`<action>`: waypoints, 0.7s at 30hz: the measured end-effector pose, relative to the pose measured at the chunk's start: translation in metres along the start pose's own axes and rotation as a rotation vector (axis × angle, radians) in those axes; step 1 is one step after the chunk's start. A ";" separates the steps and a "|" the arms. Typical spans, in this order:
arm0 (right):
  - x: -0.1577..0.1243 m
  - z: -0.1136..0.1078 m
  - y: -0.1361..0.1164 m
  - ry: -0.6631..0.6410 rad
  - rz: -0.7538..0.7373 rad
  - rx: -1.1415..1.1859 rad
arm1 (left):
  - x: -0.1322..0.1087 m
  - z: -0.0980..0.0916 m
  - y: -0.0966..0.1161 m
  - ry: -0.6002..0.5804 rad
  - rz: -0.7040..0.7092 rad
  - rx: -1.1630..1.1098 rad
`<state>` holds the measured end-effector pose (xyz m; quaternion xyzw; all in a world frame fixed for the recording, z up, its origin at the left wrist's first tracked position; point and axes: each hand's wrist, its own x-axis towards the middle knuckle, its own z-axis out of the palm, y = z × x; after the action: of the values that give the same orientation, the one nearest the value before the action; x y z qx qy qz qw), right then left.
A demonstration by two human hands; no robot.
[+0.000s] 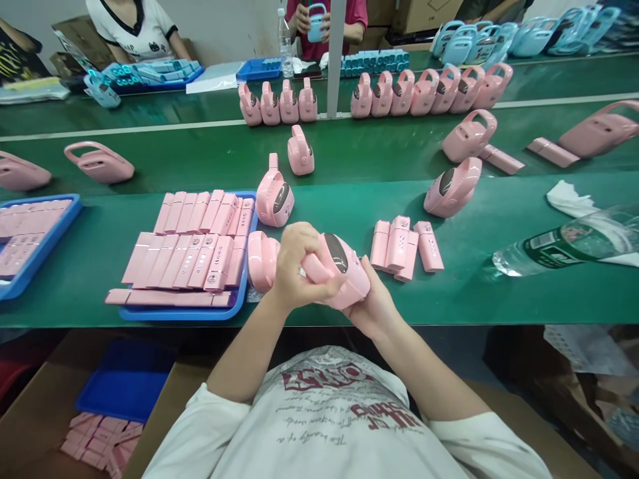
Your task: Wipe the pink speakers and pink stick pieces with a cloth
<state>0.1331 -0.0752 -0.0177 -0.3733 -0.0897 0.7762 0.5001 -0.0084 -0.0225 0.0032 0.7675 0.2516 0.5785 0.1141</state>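
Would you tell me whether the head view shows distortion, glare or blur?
Head view: lens distortion bows the edges of the table; light is soft and even, without harsh glare; the bottle at the right edge looks stretched; left hand, right hand and pink unit are sharp.

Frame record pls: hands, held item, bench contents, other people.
left hand: gripping pink device, upper end
right hand: cupping it from below
tray: blue, holds pink covers, left of hands
loose covers: right of hands
belt: more devices, rows and singles
bottle: lying, far right
people: across the belt
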 end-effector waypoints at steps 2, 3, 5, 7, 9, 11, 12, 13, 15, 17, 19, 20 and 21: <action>-0.003 0.006 0.002 0.111 -0.144 0.036 | 0.000 0.005 0.001 0.139 -0.152 0.018; -0.004 0.009 0.005 0.153 -0.228 0.049 | 0.001 0.007 0.003 0.195 -0.234 0.019; -0.005 0.012 0.013 0.192 -0.393 0.032 | 0.002 0.011 0.005 0.272 -0.390 -0.017; -0.004 0.011 0.024 0.198 -0.550 -0.045 | 0.005 0.013 0.007 0.311 -0.529 -0.101; -0.002 0.004 0.032 0.199 -0.732 -0.171 | 0.008 0.014 0.006 0.362 -0.643 -0.199; 0.001 -0.005 0.033 0.157 -0.932 -0.364 | 0.011 0.014 0.003 0.418 -0.729 -0.266; 0.002 -0.009 0.030 0.118 -1.031 -0.489 | 0.012 0.013 0.002 0.437 -0.756 -0.285; 0.003 -0.011 0.025 0.079 -1.133 -0.628 | 0.012 0.013 0.001 0.451 -0.773 -0.293; 0.003 -0.012 0.012 0.036 -1.339 -0.910 | 0.013 0.014 0.001 0.463 -0.784 -0.292; 0.002 -0.008 -0.001 0.034 -1.566 -1.146 | 0.013 0.016 0.003 0.458 -0.788 -0.284; 0.001 -0.004 -0.008 0.044 -1.758 -1.320 | 0.014 0.018 0.006 0.429 -0.808 -0.282; 0.001 -0.005 -0.008 0.036 -1.813 -1.370 | 0.015 0.018 0.007 0.409 -0.827 -0.293; 0.003 -0.007 -0.006 0.004 -1.810 -1.385 | 0.016 0.019 0.008 0.392 -0.855 -0.315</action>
<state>0.1416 -0.0714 -0.0212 -0.3687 -0.7343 -0.0866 0.5633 0.0143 -0.0187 0.0143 0.4459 0.4703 0.6442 0.4063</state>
